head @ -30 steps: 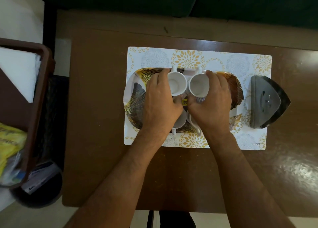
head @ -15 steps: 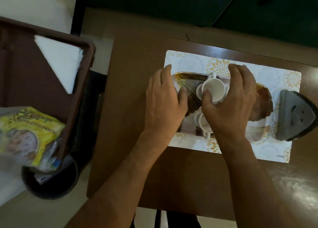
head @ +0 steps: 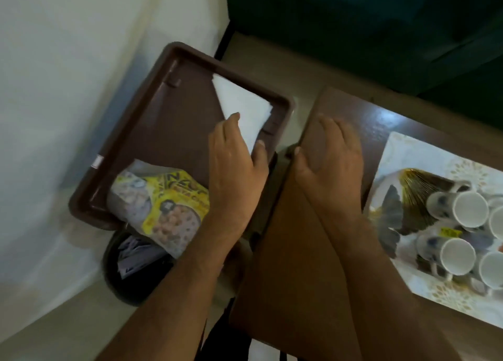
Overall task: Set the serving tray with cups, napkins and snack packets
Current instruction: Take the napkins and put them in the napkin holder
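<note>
Napkins (head: 242, 112) under left hand (head: 234, 164)

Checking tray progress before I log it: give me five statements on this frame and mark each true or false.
1. The left hand rests on the white napkins. True.
2. The right hand holds a cup. False: it lies flat on the brown table.
3. The yellow snack packet lies on the brown tray. True.
4. The white cups stand on the brown tray. False: they sit on the patterned tray.
5. The napkins are round. False: triangular.
</note>
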`<action>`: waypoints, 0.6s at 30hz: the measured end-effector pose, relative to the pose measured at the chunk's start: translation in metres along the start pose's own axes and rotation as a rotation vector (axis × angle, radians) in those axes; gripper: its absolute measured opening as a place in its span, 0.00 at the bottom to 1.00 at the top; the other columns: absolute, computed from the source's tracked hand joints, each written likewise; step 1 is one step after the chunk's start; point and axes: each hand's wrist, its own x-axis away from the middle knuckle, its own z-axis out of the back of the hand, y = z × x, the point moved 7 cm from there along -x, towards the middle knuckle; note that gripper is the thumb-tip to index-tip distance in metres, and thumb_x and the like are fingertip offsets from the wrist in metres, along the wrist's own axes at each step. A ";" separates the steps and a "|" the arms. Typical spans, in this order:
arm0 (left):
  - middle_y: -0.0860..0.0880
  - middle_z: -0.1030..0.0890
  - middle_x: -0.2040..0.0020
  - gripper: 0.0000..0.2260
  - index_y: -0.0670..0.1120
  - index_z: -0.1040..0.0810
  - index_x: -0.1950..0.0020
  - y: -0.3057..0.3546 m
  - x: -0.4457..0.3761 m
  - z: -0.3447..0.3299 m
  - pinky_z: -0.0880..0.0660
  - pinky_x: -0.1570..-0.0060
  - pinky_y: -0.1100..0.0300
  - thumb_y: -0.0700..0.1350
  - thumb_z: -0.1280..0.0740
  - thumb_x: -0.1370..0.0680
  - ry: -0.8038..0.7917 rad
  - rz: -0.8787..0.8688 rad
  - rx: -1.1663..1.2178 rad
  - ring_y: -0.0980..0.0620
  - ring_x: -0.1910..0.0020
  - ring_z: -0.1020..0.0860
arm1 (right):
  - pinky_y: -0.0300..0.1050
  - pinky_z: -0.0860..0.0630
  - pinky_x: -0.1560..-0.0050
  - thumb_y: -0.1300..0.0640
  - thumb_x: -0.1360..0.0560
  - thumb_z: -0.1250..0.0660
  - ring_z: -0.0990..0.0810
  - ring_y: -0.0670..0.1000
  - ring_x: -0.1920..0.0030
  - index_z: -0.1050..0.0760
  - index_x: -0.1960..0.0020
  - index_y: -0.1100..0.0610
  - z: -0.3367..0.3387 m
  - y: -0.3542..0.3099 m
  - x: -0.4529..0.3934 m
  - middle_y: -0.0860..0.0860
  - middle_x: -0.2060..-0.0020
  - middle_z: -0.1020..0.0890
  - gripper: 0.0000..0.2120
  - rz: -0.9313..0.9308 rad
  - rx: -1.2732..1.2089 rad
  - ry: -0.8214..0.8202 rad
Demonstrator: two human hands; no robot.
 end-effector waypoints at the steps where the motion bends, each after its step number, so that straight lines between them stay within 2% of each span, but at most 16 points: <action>1: 0.42 0.24 0.30 0.24 0.40 0.30 0.23 -0.015 -0.009 0.006 0.27 0.31 0.52 0.45 0.30 0.18 0.002 0.049 0.019 0.45 0.29 0.27 | 0.44 0.34 0.26 0.57 0.23 0.27 0.27 0.56 0.27 0.30 0.25 0.60 -0.010 -0.013 -0.006 0.58 0.29 0.24 0.28 0.016 0.001 -0.014; 3: 0.43 0.24 0.30 0.25 0.41 0.30 0.22 -0.042 -0.026 0.009 0.25 0.30 0.48 0.45 0.30 0.18 -0.023 0.165 0.083 0.45 0.29 0.25 | 0.47 0.29 0.27 0.58 0.22 0.27 0.24 0.56 0.30 0.28 0.26 0.61 -0.029 -0.033 -0.018 0.57 0.31 0.22 0.26 0.036 0.001 -0.037; 5: 0.44 0.22 0.29 0.25 0.41 0.30 0.22 -0.064 -0.039 0.005 0.24 0.30 0.46 0.46 0.30 0.18 -0.071 0.292 0.183 0.46 0.30 0.23 | 0.44 0.26 0.31 0.58 0.22 0.27 0.21 0.54 0.33 0.27 0.27 0.60 -0.045 -0.047 -0.027 0.56 0.32 0.21 0.25 0.033 -0.010 -0.059; 9: 0.47 0.20 0.30 0.25 0.44 0.28 0.22 -0.086 -0.057 -0.008 0.24 0.36 0.55 0.46 0.29 0.18 -0.140 0.475 0.370 0.49 0.33 0.21 | 0.50 0.25 0.27 0.60 0.20 0.29 0.20 0.55 0.32 0.27 0.26 0.59 -0.076 -0.055 -0.040 0.56 0.31 0.20 0.23 -0.015 0.015 -0.143; 14: 0.48 0.19 0.32 0.24 0.44 0.28 0.23 -0.087 -0.073 -0.014 0.22 0.36 0.53 0.46 0.29 0.18 -0.150 0.486 0.431 0.49 0.34 0.20 | 0.54 0.24 0.27 0.65 0.19 0.32 0.21 0.57 0.31 0.27 0.25 0.61 -0.101 -0.057 -0.045 0.58 0.29 0.22 0.22 -0.057 0.030 -0.210; 18: 0.49 0.19 0.34 0.24 0.44 0.28 0.23 -0.086 -0.080 -0.021 0.25 0.49 0.64 0.45 0.29 0.18 -0.180 0.495 0.496 0.53 0.41 0.20 | 0.55 0.24 0.27 0.67 0.21 0.32 0.21 0.57 0.31 0.26 0.27 0.63 -0.110 -0.061 -0.043 0.59 0.31 0.21 0.22 -0.038 0.025 -0.211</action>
